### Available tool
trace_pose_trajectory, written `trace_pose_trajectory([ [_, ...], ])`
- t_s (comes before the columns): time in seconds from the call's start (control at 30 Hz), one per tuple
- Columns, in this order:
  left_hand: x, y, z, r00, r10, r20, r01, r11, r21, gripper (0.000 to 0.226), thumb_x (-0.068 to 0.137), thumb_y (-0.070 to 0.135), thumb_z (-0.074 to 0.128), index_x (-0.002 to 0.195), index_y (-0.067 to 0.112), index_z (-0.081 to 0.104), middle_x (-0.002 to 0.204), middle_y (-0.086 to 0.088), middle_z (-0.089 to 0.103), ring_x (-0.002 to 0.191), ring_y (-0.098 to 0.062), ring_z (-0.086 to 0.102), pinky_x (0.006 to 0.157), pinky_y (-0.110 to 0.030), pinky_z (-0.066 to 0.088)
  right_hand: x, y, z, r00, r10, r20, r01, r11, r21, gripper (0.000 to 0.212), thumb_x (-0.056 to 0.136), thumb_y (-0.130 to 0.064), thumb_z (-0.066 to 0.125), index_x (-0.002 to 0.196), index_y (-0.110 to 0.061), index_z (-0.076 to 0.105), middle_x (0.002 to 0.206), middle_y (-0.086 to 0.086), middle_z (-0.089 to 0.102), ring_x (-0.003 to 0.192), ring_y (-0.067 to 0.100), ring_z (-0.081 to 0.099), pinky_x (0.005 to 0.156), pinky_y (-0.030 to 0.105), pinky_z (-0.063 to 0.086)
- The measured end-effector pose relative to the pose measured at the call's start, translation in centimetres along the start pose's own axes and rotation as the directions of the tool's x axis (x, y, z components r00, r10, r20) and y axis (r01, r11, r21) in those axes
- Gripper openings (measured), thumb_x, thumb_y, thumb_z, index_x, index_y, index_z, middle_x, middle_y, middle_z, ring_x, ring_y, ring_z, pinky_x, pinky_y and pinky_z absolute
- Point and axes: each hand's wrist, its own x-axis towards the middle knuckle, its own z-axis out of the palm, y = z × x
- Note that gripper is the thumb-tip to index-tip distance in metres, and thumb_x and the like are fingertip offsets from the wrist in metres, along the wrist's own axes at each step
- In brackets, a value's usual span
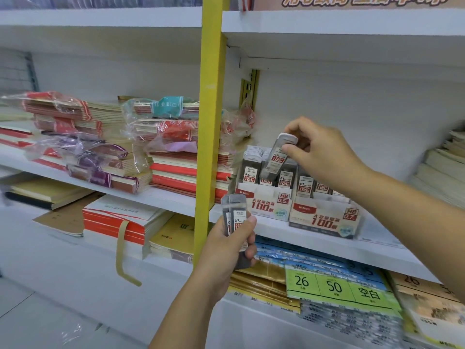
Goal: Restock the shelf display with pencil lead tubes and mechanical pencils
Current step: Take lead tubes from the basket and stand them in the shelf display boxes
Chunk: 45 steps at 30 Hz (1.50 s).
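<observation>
Two white display boxes stand side by side on the middle shelf: one marked HB 0.5 (266, 205) and one marked HB 0.7 (324, 220), both holding several upright lead tubes. My right hand (319, 149) pinches a grey 0.5 lead tube (276, 157) by its white cap, tilted, just above the rows in the 0.5 box. My left hand (229, 250) is lower, in front of the shelf edge, and grips a small bunch of lead tubes (235, 220) labelled 0.7. No mechanical pencils are visible.
A yellow upright post (208, 122) divides the shelving just left of the boxes. Stacks of wrapped notebooks (105, 147) fill the left bay. Paper packs with a green 26/50 label (334, 285) lie on the shelf below. Paper stacks (442, 170) sit at the right.
</observation>
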Motion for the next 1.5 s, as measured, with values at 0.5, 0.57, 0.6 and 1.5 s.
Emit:
trace_pose_trajectory([
  [0.5,-0.4,0.5,-0.7,0.999,0.031,0.04,-0.034,0.996,0.077,0.023,0.101,0.018,0.057,0.12,0.031,0.059,0.091,-0.002,0.075,0.071,-0.012,0.066,0.07,-0.032,0.058,2.1,1.4,-1.0,0.995,0.066,0.081,-0.055,0.989,-0.134,0.023,0.086,-0.024,0.069,0.098,-0.033,0.052,0.089,-0.013,0.062,0.078,-0.002,0.055,0.065,0.025,0.043],
  [0.57,-0.5,0.4,-0.7,0.998,0.041,0.041,-0.045,0.993,0.106,0.023,0.1,0.022,0.059,0.12,0.033,0.06,0.097,-0.001,0.077,0.077,-0.013,0.07,0.072,-0.032,0.059,1.6,1.9,-0.3,0.99,0.068,0.126,-0.045,0.983,-0.179,0.02,0.086,-0.028,0.069,0.099,-0.032,0.054,0.092,-0.01,0.061,0.081,0.001,0.053,0.064,0.023,0.039],
  [0.6,-0.5,0.3,-0.7,0.998,0.044,0.042,-0.048,0.992,0.113,0.022,0.1,0.023,0.06,0.119,0.033,0.06,0.098,-0.001,0.077,0.08,-0.014,0.072,0.073,-0.032,0.059,1.4,2.1,0.2,0.989,0.058,0.132,-0.027,0.974,-0.225,0.017,0.086,-0.031,0.069,0.099,-0.031,0.057,0.095,-0.008,0.059,0.086,0.007,0.052,0.067,0.025,0.038],
  [1.5,-0.2,-0.4,1.9,0.994,0.015,0.109,-0.037,0.98,0.195,0.041,0.091,0.055,0.057,0.106,0.017,0.061,0.071,-0.004,0.068,0.052,-0.016,0.058,0.052,-0.025,0.051,-6.2,2.0,-3.3,0.945,0.277,-0.174,-0.144,0.83,0.538,0.032,0.089,-0.014,0.066,0.09,-0.045,0.06,0.082,-0.009,0.074,0.065,0.005,0.068,0.053,0.014,0.049],
])
